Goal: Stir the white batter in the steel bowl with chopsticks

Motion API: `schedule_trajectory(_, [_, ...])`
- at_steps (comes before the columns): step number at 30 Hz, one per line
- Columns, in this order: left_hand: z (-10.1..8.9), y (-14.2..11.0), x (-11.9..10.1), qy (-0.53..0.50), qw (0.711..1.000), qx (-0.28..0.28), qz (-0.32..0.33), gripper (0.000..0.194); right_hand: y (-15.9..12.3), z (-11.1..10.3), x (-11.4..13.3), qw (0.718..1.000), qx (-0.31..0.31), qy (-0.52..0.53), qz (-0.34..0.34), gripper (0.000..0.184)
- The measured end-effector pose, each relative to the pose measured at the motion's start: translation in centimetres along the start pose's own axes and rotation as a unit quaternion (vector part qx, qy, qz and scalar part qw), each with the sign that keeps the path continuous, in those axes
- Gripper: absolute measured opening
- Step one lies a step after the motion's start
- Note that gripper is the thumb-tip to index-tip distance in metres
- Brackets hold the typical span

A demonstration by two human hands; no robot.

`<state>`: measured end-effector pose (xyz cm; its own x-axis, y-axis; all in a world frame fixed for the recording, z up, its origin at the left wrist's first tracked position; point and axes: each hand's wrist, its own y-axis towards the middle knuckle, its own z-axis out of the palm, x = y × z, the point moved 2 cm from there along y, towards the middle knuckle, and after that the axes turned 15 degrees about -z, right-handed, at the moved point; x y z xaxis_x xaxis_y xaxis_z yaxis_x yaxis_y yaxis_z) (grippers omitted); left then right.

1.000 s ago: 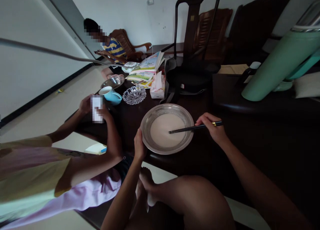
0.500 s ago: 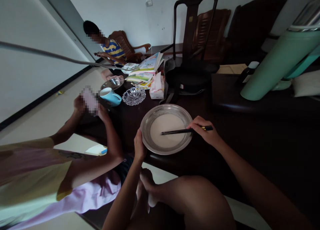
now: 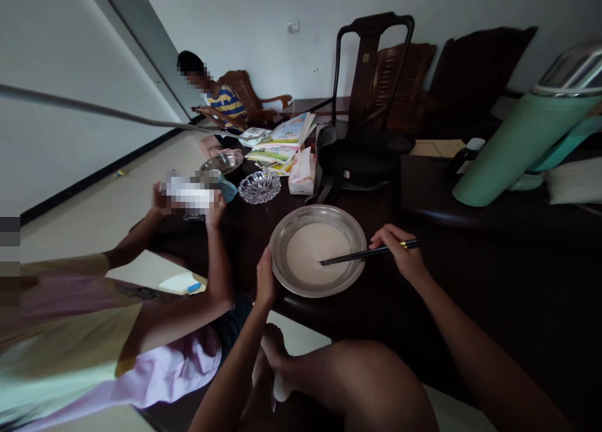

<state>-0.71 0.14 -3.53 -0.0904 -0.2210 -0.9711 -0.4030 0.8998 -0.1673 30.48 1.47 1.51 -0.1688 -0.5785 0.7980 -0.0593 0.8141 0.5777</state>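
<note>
A round metal bowl (image 3: pixel 278 272) stands near the edge of the dark table, holding a pale, milky liquid (image 3: pixel 305 247). My left hand (image 3: pixel 266 278) grips the bowl's left rim; some of its fingers are hidden under and behind it. Black chopsticks (image 3: pixel 362 254) with gold bands are pinched in my right hand (image 3: pixel 399 251), to the right of the bowl. They slant down to the left across the rim, and their tips dip into the liquid near its middle.
Behind the bowl are a glass dish (image 3: pixel 259 187), a tissue box (image 3: pixel 302 172), books (image 3: pixel 286 134) and a black bag (image 3: pixel 360 162). A green thermos (image 3: pixel 517 137) stands at right. Beside me on the left, a person holds a blurred object; another person (image 3: pixel 226 103) sits farther back.
The chopsticks and my right hand have shifted right relative to the bowl, with the tips now nearer the liquid's middle. My left hand stays on the rim. The neighbour's blurred object has turned.
</note>
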Motion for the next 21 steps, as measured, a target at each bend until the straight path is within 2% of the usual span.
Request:
schedule_trajectory(4, [-0.06,-0.11,-0.26,0.008,1.0,-0.007,0.004,0.056,-0.01,0.5,0.07,0.996,0.066,-0.023,-0.05,0.038])
schedule_trajectory(6, [-0.05,-0.19,-0.42,0.009,1.0,-0.007,0.006,0.055,-0.01,0.35,-0.1,0.998,0.04,-0.031,-0.048,0.038])
schedule_trajectory(9, [-0.01,-0.22,-0.55,0.006,1.0,-0.008,0.009,0.052,-0.17,0.1,-0.54,1.0,-0.025,0.006,-0.006,0.043])
schedule_trajectory(10, [-0.01,-0.21,-0.57,0.005,1.0,-0.008,0.011,0.051,-0.25,0.19,-0.63,0.999,-0.029,0.024,0.0,0.045])
schedule_trajectory(14, [0.0,-0.08,-0.5,-0.002,1.0,-0.005,0.017,0.051,-0.38,0.85,-0.59,0.999,0.037,0.024,-0.029,0.041])
schedule_trajectory(16, [-0.02,0.01,-0.34,-0.007,1.0,-0.001,0.013,0.052,-0.29,0.63,-0.62,1.0,0.019,0.004,-0.024,0.039])
schedule_trajectory(19, [-0.05,0.19,0.01,-0.007,1.0,0.002,0.013,0.054,-0.23,0.11,-0.68,0.999,-0.041,0.005,-0.003,0.042])
schedule_trajectory(21, [-0.04,0.31,0.24,-0.012,1.0,0.005,0.015,0.054,-0.28,0.31,-0.59,0.999,-0.031,0.02,-0.002,0.043])
